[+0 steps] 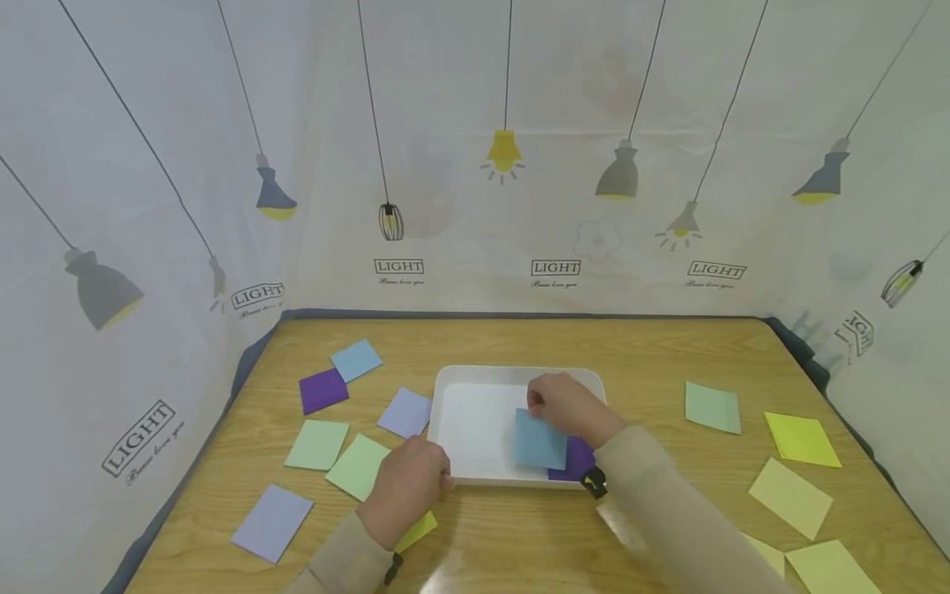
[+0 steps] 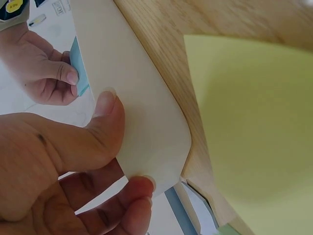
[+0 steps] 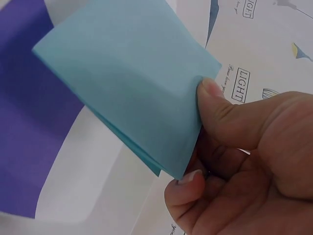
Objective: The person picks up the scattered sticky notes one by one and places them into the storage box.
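A white tray [image 1: 475, 421] lies at the middle of the wooden table. My left hand [image 1: 412, 477] pinches its near left rim, thumb on the wall in the left wrist view. Over the tray's right half, my right hand [image 1: 567, 404] pinches a light-blue sticky note pad [image 3: 127, 83] by one edge, and its layers spread slightly apart at a corner. A purple sticky note [image 1: 571, 459] lies inside the tray at the near right, partly covered by the blue pad. Beside my left wrist, a yellow sticky note [image 2: 254, 127] is partly hidden under the arm in the head view.
Left of the tray lie several notes: blue [image 1: 357, 360], purple [image 1: 323, 391], lilac [image 1: 272, 523] and green [image 1: 317, 445]. To the right are a green note [image 1: 712, 407] and several yellow ones [image 1: 803, 438]. A lamp-printed cloth [image 1: 475, 289] walls the table's back and sides.
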The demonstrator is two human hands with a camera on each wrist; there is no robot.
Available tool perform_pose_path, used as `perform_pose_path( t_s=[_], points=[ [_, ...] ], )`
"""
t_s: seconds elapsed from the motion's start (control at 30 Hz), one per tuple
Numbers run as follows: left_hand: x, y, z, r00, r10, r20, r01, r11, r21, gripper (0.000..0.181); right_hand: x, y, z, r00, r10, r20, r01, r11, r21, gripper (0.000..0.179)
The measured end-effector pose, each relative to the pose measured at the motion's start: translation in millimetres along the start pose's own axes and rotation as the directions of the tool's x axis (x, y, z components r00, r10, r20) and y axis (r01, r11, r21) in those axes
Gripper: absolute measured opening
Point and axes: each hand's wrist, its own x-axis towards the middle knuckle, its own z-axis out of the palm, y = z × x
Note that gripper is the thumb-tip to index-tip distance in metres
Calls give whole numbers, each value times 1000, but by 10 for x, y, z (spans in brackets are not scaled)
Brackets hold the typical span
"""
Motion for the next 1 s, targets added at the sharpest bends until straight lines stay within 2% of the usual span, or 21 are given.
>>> perform_pose_path(
  t_s=[0.37,0.6,1.0],
  points=[
    [10,-10,19,1000,-2,5,2,1000,-3,13,101,-110,163,998,19,53,-20,1000,16,20],
    [9,1,24,1000,-13,19,14,1000,-8,12,130,-121,273,993,65,95,-69,997,32,21],
    [14,-23,27,1000,-13,9,13,1000,-4,13,154,-150,369,995,44,93,-47,998,31,23]
  ],
)
